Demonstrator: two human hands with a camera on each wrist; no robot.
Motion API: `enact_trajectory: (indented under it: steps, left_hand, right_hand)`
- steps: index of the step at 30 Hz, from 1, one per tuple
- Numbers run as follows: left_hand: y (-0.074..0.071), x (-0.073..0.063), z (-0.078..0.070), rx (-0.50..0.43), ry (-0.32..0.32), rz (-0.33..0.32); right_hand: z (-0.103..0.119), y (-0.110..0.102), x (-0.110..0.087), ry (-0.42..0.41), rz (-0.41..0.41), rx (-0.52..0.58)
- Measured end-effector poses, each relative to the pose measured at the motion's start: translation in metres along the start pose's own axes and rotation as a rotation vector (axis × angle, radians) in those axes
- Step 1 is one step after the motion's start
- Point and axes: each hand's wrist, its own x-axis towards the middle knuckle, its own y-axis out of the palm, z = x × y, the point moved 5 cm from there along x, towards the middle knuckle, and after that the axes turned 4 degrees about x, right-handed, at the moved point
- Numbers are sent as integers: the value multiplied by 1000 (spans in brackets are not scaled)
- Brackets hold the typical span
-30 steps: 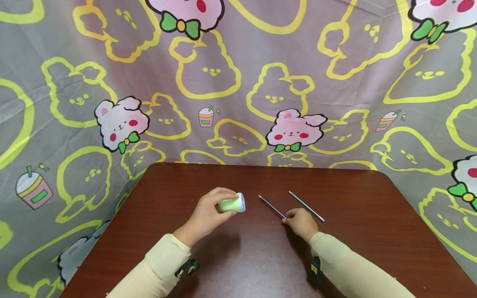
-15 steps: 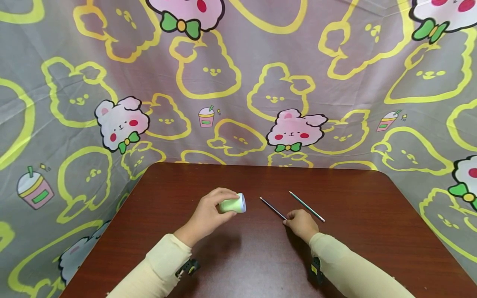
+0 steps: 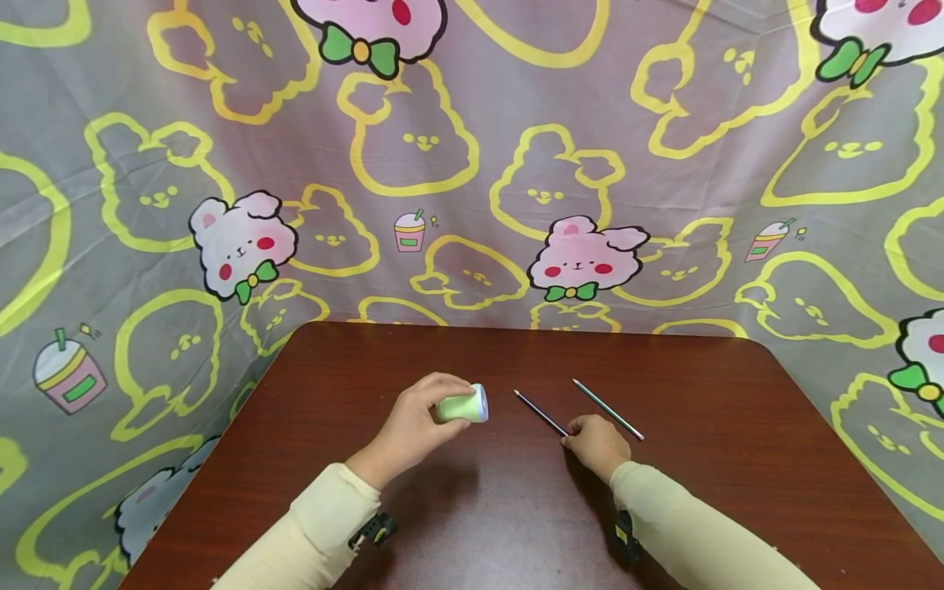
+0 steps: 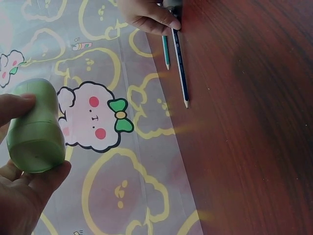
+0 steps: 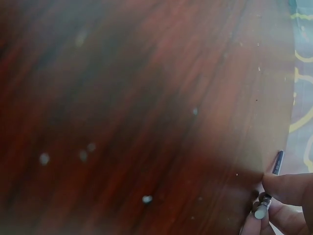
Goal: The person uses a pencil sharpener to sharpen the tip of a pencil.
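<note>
My left hand (image 3: 413, 422) grips a small light-green cylinder (image 3: 459, 406) with a pale lilac end, held on its side with that end towards the right. In the left wrist view the green cylinder (image 4: 35, 129) has rounded edges and a seam round it, with thumb and fingers on opposite sides. Between thumb and fingertips, my right hand (image 3: 599, 447) pinches a dark-blue pencil (image 3: 541, 412) near its rear end; its sharpened tip points away to the left, towards the cylinder but apart from it. The right wrist view shows the pencil's pale rear end (image 5: 260, 213) among the fingers.
A teal pencil (image 3: 608, 410) with a pale rear end lies on the brown wooden table (image 3: 708, 492), just beyond my right hand. A patterned cloth curtain (image 3: 472, 205) hangs behind the table and along both sides.
</note>
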Motion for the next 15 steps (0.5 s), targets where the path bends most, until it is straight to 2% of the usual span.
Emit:
enact_trajectory:
  steps: [15]
  left_hand:
    - [0, 0, 1, -11, -7, -2]
  right_hand:
    - [1, 0, 0, -11, -7, -7]
